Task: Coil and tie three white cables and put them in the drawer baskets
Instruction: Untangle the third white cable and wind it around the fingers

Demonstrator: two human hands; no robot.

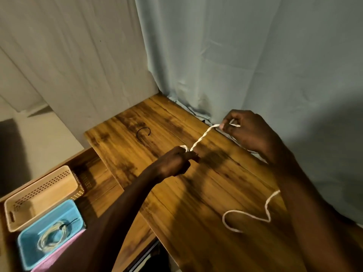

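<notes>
Both fists pinch a twisted white cable [200, 139] over grainy wood.

My wooden tabletop [196, 193] before me, grey-blue curtain [255, 55] behind, pale cloth [68, 55] (creased) to its left.

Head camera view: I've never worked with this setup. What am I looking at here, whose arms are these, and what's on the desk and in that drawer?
There is no machine, only a person's two bare arms, filmed by one wide-angle camera on their head looking down. The left hand and the right hand each grip a white cable stretched between them; its loose end trails across the wooden table. A black tie lies farther back on the table. At lower left an open drawer holds a beige basket, empty as far as shown, a blue basket with one coiled, tied cable, and the edge of a pink basket.
</notes>
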